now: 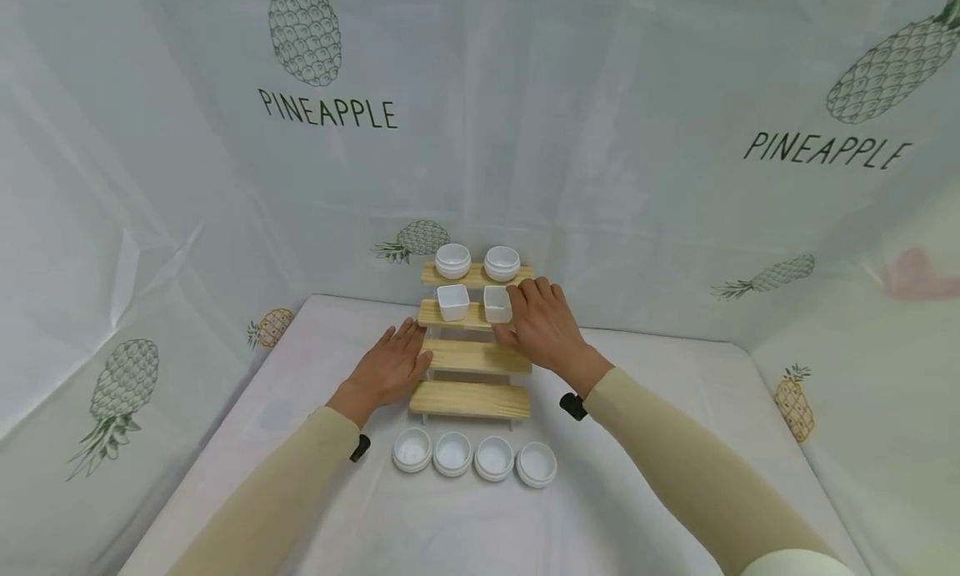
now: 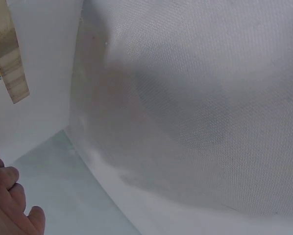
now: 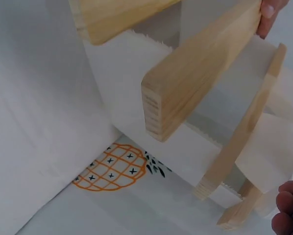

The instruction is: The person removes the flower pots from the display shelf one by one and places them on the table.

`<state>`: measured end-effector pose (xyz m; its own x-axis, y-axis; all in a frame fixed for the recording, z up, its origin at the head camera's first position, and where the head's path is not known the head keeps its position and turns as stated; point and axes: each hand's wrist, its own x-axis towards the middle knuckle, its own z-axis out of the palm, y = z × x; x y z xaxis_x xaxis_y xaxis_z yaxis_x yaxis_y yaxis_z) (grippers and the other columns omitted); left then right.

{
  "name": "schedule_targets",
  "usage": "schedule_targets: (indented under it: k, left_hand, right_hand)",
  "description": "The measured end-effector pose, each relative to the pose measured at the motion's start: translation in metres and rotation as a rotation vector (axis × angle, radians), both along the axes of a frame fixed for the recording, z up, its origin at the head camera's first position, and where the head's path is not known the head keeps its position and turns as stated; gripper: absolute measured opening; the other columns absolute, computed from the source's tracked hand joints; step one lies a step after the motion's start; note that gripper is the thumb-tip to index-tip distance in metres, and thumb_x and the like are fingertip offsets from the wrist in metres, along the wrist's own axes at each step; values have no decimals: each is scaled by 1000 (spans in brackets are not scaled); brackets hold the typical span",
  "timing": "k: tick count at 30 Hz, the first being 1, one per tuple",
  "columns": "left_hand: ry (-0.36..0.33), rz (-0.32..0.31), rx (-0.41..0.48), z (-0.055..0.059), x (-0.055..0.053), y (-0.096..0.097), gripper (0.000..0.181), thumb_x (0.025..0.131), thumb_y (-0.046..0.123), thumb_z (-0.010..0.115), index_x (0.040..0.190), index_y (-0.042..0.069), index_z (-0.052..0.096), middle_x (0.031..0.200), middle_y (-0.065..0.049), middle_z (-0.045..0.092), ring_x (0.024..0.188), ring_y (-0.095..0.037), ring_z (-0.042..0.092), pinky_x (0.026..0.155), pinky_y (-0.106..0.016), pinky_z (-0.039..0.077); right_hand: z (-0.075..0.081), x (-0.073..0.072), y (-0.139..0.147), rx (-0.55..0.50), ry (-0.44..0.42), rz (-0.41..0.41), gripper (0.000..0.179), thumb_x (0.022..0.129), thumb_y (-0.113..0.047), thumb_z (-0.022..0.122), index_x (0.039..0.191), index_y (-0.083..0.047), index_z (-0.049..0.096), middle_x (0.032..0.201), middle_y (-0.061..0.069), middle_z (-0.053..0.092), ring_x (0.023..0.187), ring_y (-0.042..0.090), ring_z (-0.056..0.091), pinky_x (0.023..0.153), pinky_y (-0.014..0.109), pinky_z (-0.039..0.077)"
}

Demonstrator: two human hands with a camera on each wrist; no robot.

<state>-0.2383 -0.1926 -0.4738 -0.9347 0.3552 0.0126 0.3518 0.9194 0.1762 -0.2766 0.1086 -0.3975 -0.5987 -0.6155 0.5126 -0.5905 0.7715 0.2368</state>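
- The left hand (image 1: 384, 366) is resting, fingers extended, against the left edge of the wooden stand (image 1: 471, 399).
- And the right hand (image 1: 546, 324) is gripping the right-hand square bowl (image 1: 495, 305), sitting on the second-highest shelf!
- Four round bowls (image 1: 453, 455) are lining the front.

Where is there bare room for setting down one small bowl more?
Free: the two lowest wooden steps, below the square bowls; the table outside the right sleeve and outside the left sleeve. Crowded: the two upper steps, where the right hand is at one square bowl, and the row of four round bowls before the lowest step.
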Motion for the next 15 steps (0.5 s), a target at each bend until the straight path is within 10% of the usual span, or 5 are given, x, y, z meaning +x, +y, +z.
schedule_targets:
  k: [15]
  left_hand:
    - [24, -6, 3, 0, 1, -1, 72, 116, 48, 19, 166, -4, 23, 174, -21, 21, 164, -35, 15, 134, -52, 15]
  right_hand:
    - [5, -11, -7, 111, -107, -101, 57, 104, -52, 60, 119, 2, 61, 102, 14, 57, 96, 34, 52, 78, 43, 46]
